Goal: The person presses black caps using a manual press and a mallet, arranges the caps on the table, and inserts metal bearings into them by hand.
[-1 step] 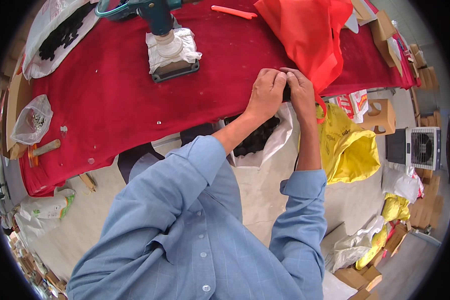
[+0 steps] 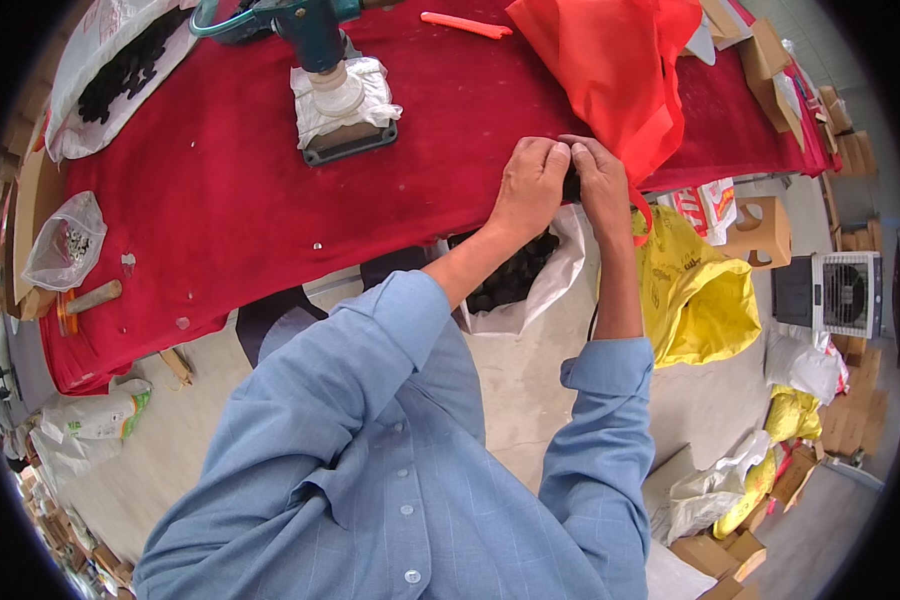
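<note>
My left hand [image 2: 530, 185] and my right hand [image 2: 600, 180] meet at the front edge of the red-covered table [image 2: 210, 220], thumbs side by side and fingers curled. Between them shows a small dark piece [image 2: 572, 186], mostly hidden, so its kind cannot be made out. Just below my hands, a white sack [image 2: 568, 262] stands open with black pieces [image 2: 510, 275] inside. A bright red fabric bag [image 2: 610, 75] lies on the table right behind my hands, its strap hanging beside my right wrist.
A dark green press-like tool [image 2: 315, 40] stands on the table, white cloth [image 2: 342, 95] around its base. At the left are a bag of black pieces [image 2: 120, 75], a clear bag [image 2: 67, 240] and a wooden handle [image 2: 95, 296]. A yellow sack [image 2: 695, 300] and a cooler [image 2: 845, 293] are at the right.
</note>
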A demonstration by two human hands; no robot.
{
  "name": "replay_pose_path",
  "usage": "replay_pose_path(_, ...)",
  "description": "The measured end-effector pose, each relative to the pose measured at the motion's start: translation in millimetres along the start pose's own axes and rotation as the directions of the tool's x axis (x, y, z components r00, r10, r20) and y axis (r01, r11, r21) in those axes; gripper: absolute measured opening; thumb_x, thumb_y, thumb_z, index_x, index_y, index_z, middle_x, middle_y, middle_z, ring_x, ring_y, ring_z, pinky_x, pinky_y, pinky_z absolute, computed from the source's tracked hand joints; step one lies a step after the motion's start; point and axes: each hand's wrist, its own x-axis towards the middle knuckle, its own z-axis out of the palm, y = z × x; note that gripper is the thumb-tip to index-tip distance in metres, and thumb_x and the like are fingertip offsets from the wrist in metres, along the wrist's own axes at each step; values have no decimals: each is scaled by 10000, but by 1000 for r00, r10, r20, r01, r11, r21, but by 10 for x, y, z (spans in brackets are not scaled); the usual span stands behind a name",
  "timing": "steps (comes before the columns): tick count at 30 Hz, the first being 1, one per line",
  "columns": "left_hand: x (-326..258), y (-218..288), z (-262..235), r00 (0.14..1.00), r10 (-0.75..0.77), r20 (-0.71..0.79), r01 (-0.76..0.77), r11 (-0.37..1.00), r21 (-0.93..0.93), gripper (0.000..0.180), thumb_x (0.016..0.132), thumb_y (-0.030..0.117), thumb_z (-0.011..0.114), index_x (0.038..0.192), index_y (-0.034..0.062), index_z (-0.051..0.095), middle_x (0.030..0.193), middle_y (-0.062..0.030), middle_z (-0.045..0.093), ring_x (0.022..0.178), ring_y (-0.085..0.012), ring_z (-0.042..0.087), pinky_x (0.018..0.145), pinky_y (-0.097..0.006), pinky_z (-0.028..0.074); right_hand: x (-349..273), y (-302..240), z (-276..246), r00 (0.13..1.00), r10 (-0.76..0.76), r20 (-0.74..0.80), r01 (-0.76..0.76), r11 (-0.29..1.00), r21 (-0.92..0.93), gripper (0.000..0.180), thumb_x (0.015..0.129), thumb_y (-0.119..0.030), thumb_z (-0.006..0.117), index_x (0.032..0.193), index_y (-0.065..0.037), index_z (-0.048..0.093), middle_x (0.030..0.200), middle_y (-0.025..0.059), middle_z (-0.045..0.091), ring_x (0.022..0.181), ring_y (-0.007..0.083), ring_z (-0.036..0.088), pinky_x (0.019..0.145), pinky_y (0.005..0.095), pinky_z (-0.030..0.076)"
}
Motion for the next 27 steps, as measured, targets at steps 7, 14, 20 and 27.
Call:
replay_pose_path(7,85,-219,-56,982,-122,141,134,988,-79,360,1083,253,488,1088,-53,678,1078,-197,684,1037,-311,659,933,-418,527,28,5,-23,993,113,38,-113,994,4,318,1055,-185,508,1191,-2,731,1004,68,750,888,120,682,765,288,544)
replay_pose_path(14,133,-168,-55,920,-279,274,351,900,-260,349,1108,213,462,1141,-61,676,1112,-116,717,1047,-193,692,954,-334,584,3,18,-58,994,106,-3,-106,994,-3,309,1022,-176,519,1176,-25,740,1008,121,773,898,189,729,796,344,583)
replay_pose_path(20,129,-213,-148,963,22,269,-74,980,185,264,1027,168,522,1075,-39,678,1048,-215,697,1000,-349,684,905,-444,548,47,256,105,973,-213,-88,168,917,-361,265,967,-136,539,1118,-83,750,1045,188,745,988,372,716,863,433,554)
replay_pose_path(27,-197,-161,-287,963,239,126,-255,958,132,203,950,106,609,1089,-35,654,1042,-241,662,984,-389,673,869,-460,536,-99,60,379,942,-269,-202,99,796,-597,196,966,-154,541,1076,-119,699,1003,143,709,936,384,686,789,498,536)
